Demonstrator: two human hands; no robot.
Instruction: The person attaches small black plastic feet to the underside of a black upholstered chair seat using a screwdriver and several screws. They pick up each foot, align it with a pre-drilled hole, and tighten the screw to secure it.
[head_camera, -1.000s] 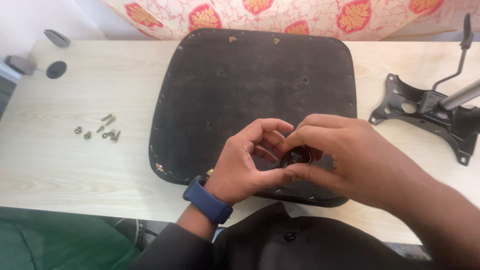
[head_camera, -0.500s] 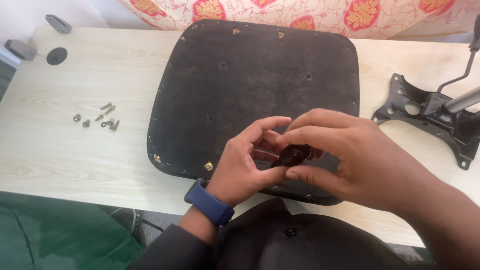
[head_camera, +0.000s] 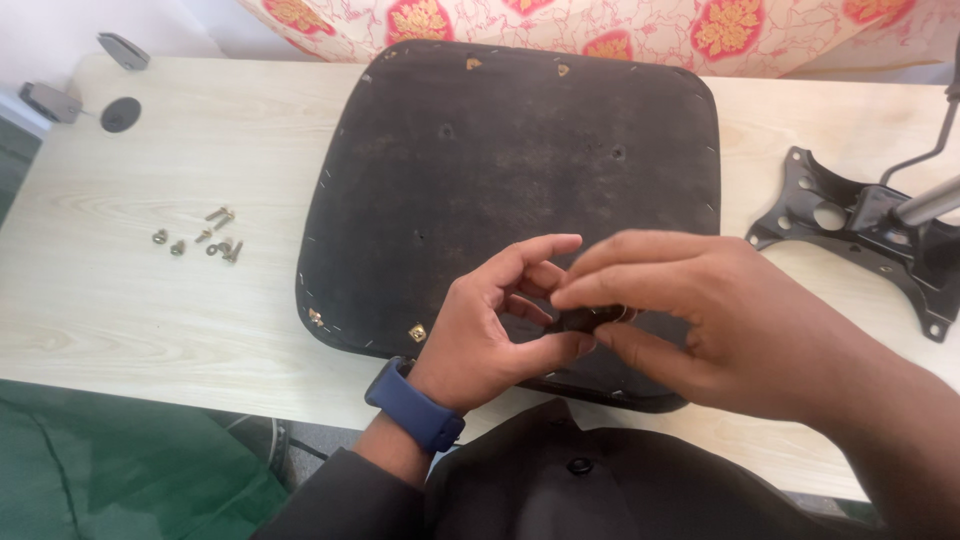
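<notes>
Slightly lower over the seat pan (head_camera: 520, 170) than a second ago, my hands meet near its front edge: left hand (head_camera: 495, 320) and right hand (head_camera: 690, 310) both pinch a small dark knob (head_camera: 592, 319) between fingertips. Loose screws (head_camera: 200, 238) lie on the table (head_camera: 120, 300) to the left, a black bracket (head_camera: 860, 225) to the right.

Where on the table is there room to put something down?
Bare table lies below the screws, left of the black seat pad. It is crowded where both hands meet, and by the metal bracket.
</notes>
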